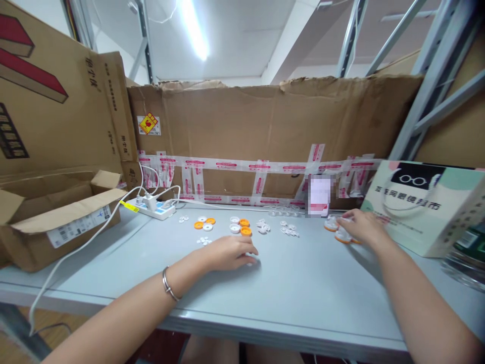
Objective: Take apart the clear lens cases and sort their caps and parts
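I watch through head camera. My right hand (366, 228) over cluster of round pieces (343, 236) at right side of table (303, 293), near printed bag (413, 207). Pieces whitish, translucent-looking on top, bright orange around base. Can't tell whether fingers clamp one. My left hand (232, 253): thumb and fingers apart, just beside shallow orange and white cups (245, 231).

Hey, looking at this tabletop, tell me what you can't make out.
All in the head view:
Right hand: its back and fingers hide whether it grips or only touches the orange-rimmed parts.
Upright panel: pixelated, so its face is unreadable.
Bottle: cut off by the right edge.
Open box: its front flap hides the bottom.
White bits: too small to identify.
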`<state>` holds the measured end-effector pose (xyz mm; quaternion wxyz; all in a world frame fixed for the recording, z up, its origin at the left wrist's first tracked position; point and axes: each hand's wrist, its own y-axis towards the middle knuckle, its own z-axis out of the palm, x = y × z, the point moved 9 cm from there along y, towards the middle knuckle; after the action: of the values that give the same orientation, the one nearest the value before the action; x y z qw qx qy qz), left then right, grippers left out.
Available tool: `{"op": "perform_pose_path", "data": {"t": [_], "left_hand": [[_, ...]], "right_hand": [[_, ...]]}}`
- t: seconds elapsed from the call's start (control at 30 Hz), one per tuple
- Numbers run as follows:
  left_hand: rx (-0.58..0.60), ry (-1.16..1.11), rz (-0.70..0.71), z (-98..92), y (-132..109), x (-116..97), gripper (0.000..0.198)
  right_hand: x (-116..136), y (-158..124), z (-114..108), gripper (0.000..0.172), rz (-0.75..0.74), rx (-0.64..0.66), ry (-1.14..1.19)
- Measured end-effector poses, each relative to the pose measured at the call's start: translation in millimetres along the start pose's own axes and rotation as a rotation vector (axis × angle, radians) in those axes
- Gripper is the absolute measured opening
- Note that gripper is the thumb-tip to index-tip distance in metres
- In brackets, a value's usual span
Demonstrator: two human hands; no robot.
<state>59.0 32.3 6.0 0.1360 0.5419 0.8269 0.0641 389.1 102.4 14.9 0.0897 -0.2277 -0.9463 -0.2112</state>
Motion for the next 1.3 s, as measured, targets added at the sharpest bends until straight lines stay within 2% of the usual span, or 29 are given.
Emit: {"op": "perform_pose_path", "data": {"t": [0.1, 0.27, 0.37, 0.47, 0.57, 0.63, 0.73, 0.8, 0.9, 0.97, 1.1, 1.3], "left_hand": [[0.002, -0.001, 0.018, 4.6, 0.5, 1.1, 0.018], [0.006, -0.025, 0.053, 7.8, 2.1, -2.4, 0.017], [0.01, -0.062, 0.056, 8.7, 3.2, -4.0, 0.017], [-0.025, -0.057, 0.011, 0.2, 3.2, 6.5, 0.018], [-0.175, 0.015, -0.134, -31.1, -6.8, 41.8, 0.019], [-0.302, 0.08, -0.289, -59.0, -24.3, 78.7, 0.019], [-0.368, 0.198, -0.542, -85.4, -59.0, 138.4, 0.018], [-0.306, 0.218, -0.736, -84.6, -81.9, 176.0, 0.021], [-0.258, 0.21, -0.828, -74.9, -99.3, 202.1, 0.025], [-0.241, 0.214, -0.862, -68.4, -103.4, 208.5, 0.026], [-0.216, 0.235, -0.927, -63.0, -104.9, 212.6, 0.026], [-0.208, 0.281, -0.975, -62.9, -108.2, 213.4, 0.024]], "right_hand": [[1.4, -3.2, 17.2, 0.023, 0.003, 0.189, -0.03], [10.5, -10.3, 19.3, 0.018, -0.062, 0.244, 0.005], [16.4, -16.3, 19.6, 0.008, -0.121, 0.271, 0.032], [30.3, -28.7, 21.2, 0.009, -0.197, 0.34, 0.084], [60.4, -54.5, 25.6, 0.016, -0.342, 0.537, 0.258], [85.8, -77.7, 24.3, 0.021, -0.464, 0.687, 0.379], [119.8, -110.1, 15.8, 0.022, -0.629, 0.813, 0.444], [138.4, -130.5, 12.9, 0.022, -0.707, 0.892, 0.465], [161.8, -158.0, 13.6, 0.026, -0.773, 0.996, 0.529], [175.9, -170.4, 13.9, 0.027, -0.799, 0.993, 0.594], [196.1, -179.9, 13.9, 0.025, -0.788, 0.848, 0.728], [204.7, -179.3, 23.0, 0.028, -0.745, 0.708, 0.851]]}}
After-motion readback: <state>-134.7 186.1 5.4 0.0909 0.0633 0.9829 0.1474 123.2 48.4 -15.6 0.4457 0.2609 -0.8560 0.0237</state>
